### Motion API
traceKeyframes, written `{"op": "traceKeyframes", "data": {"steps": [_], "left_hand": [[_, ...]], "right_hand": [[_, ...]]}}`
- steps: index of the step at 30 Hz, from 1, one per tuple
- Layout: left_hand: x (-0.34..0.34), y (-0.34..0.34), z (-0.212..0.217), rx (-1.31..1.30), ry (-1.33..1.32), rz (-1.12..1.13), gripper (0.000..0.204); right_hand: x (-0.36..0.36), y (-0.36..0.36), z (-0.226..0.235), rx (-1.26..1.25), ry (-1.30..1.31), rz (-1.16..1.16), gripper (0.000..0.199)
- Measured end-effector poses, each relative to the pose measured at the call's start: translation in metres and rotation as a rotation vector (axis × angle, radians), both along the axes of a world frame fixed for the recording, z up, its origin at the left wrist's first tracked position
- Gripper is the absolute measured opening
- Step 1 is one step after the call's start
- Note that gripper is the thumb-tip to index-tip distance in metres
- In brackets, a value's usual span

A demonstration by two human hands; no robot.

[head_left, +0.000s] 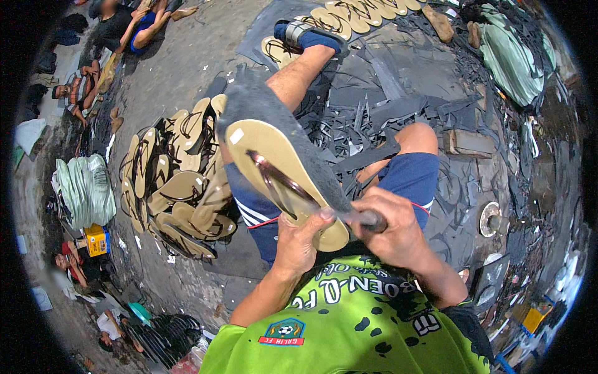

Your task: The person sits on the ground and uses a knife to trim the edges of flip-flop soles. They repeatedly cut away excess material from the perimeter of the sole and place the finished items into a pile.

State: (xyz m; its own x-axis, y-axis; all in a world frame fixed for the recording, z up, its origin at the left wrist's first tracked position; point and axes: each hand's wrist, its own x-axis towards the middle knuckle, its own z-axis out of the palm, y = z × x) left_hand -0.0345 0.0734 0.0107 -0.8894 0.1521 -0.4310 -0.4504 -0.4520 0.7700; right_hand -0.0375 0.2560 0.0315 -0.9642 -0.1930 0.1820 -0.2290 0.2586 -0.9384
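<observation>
Clasping the heel end of a tan sandal (293, 163), your left hand (296, 246) lays its thumb over the sole, while its other fingers are mostly hidden. You have the sandal tilted up in front of your chest, above your lap, its toe end pointing away and to the left. A dark strap (288, 182) crosses it, and a white sticker (237, 135) sits near the toe. Dark rubber (305, 140) juts out past the sole's right side and toe.

Your right hand (398, 230) is curled around a dark handle (372, 220) just beside the heel (it is blurred, so you cannot tell what lies at its far end).

To your left, a heap of tan sandals (177, 190) lies on the ground, near your knee. Black scraps (367, 118) spread between and beyond your legs, and a row of sandals (355, 19) lies past your outstretched foot (314, 38). Off to the right is a wooden block (470, 143), with a pale green sack (511, 59) farther out.
</observation>
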Motion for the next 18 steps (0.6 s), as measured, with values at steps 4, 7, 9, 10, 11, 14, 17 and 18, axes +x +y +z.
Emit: {"op": "traceKeyframes", "data": {"steps": [4,7,9,10,11,14,17,18], "left_hand": [[0.001,-0.009,0.003,0.210,-0.005,-0.056,0.040],[0.008,-0.022,-0.004,0.121,0.015,-0.152,0.046],[0.013,-0.028,-0.013,-0.100,0.105,-0.164,0.047],[0.014,-0.029,-0.014,-0.056,0.080,-0.152,0.047],[0.014,-0.028,-0.013,-0.010,0.055,-0.138,0.046],[0.007,-0.015,-0.003,0.253,-0.024,-0.011,0.044],[-0.013,-0.012,-0.007,0.277,-0.071,-0.024,0.041],[-0.018,-0.011,-0.009,0.225,-0.076,-0.024,0.042]], "right_hand": [[-0.009,0.011,-0.003,-0.168,-0.132,-0.093,0.019],[-0.012,0.013,-0.003,-0.294,-0.287,-0.116,0.019],[-0.015,0.009,-0.005,-0.339,-0.372,-0.104,0.019],[-0.018,0.012,-0.003,-0.310,-0.474,-0.075,0.019],[-0.020,0.013,-0.001,-0.312,-0.467,-0.058,0.019],[-0.025,0.014,0.003,-0.254,-0.403,0.005,0.021],[-0.032,0.005,0.012,-0.190,-0.308,0.024,0.030],[-0.030,-0.001,0.016,-0.239,-0.312,-0.027,0.035]]}}
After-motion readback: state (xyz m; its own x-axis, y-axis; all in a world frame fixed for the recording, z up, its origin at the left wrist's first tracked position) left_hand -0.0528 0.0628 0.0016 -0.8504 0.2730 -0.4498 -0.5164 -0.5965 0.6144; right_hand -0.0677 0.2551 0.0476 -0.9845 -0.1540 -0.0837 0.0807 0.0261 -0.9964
